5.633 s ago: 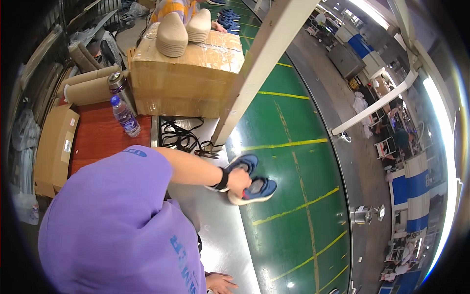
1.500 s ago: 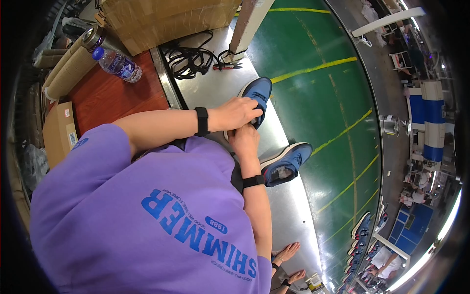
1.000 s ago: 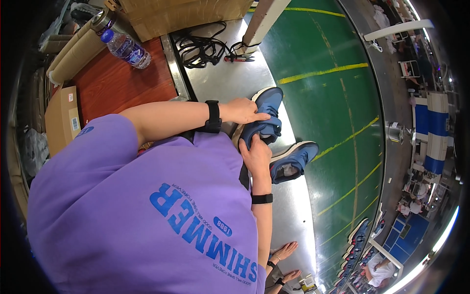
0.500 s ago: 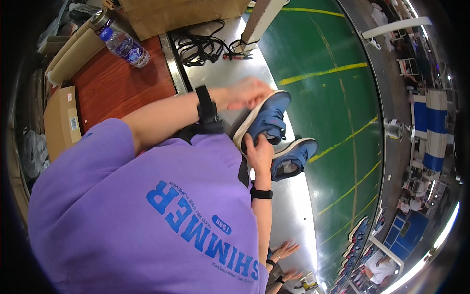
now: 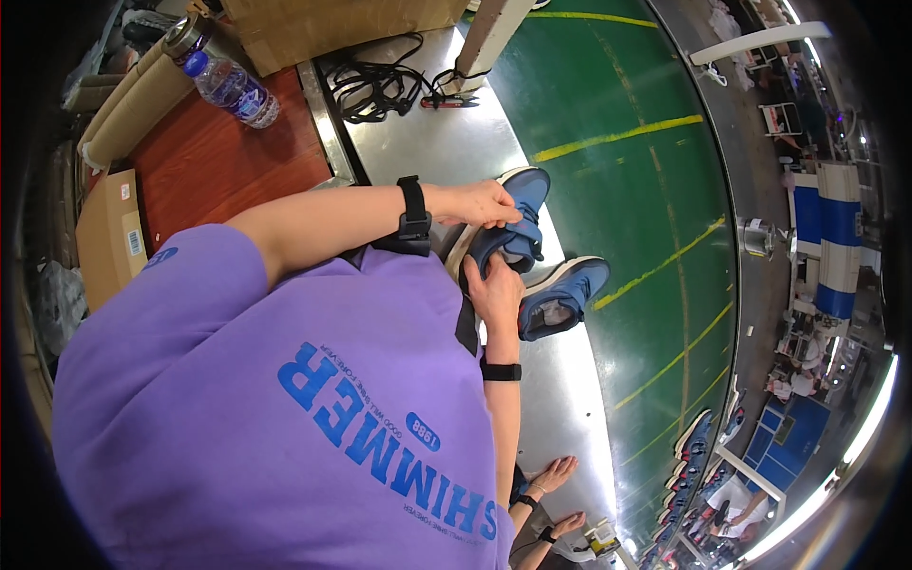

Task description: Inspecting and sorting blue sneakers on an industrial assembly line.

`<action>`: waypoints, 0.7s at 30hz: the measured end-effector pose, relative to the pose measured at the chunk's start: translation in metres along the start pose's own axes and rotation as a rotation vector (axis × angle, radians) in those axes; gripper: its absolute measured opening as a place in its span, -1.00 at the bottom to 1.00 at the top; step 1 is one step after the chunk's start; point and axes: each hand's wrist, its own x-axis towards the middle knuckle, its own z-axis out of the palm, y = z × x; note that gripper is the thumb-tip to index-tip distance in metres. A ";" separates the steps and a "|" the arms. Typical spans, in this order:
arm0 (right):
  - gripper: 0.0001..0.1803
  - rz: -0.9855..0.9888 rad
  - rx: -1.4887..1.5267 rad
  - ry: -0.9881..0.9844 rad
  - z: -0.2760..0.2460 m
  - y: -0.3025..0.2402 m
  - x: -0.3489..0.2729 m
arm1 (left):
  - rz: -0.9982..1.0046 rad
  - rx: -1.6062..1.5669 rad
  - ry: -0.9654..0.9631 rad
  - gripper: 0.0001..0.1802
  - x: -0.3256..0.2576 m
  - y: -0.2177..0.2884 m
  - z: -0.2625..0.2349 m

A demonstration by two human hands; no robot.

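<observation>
A blue sneaker with a white sole (image 5: 534, 185) lies tilted in front of my purple shirt, at the edge of the metal bench. My left hand (image 5: 483, 203) is closed, its fingertips pinching the strap across the sneaker's upper. My right hand (image 5: 496, 294) grips the same sneaker at the heel and collar, the thumb by the opening. Just right of it stands a second blue sneaker (image 5: 568, 296), its opening facing me with pale stuffing inside; neither hand holds it. Black bands circle both my wrists.
Beyond the metal bench (image 5: 560, 399) runs a green belt (image 5: 627, 218) with yellow lines. Black cord (image 5: 380, 90) and a small red tool (image 5: 448, 102) lie by a post. A bottle (image 5: 233, 90) rests on the red-brown tabletop. A co-worker's hands (image 5: 554, 475) and several shoes (image 5: 693, 437) are lower right.
My left hand has come from the sneaker's toe side, where it was blurred, onto the strap and pinches it. My right hand keeps its hold at the heel. The co-worker's hands have shifted slightly.
</observation>
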 end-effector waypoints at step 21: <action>-0.59 0.087 0.209 0.018 -0.005 0.010 -0.008 | -0.205 -0.033 -0.135 -0.63 -0.009 -0.015 -0.003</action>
